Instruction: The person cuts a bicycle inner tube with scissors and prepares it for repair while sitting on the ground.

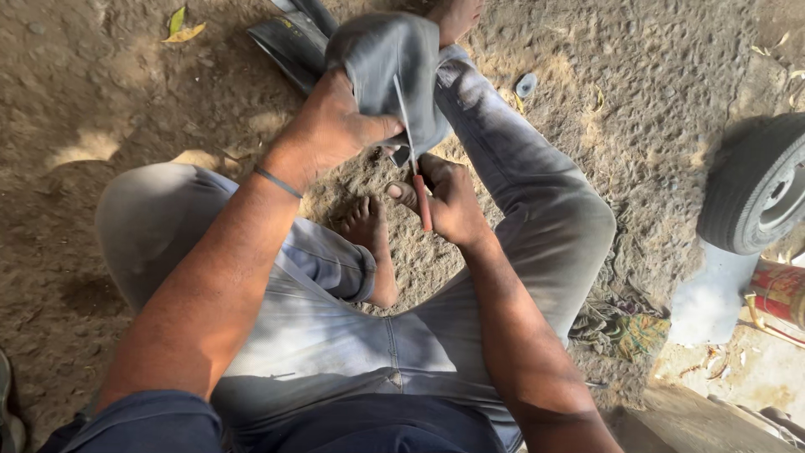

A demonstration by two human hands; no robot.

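While the person sits on dirt ground, one grey rubber piece rests over the raised knee, pinned under the left hand, fingers wrapped on it. Right hand fist-closed around one red-handled thin blade, tip against the rubber. One bare foot below hands. One black tyre strip behind, one small wheel right, one patterned cloth beside thigh.

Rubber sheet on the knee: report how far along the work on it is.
Done: nothing finished shows; no cut line or loose piece is visible. In hand: the left hand presses the grey rubber sheet on the knee, and the right hand holds a red-handled blade against it. Left: cannot tell; the sheet looks whole.
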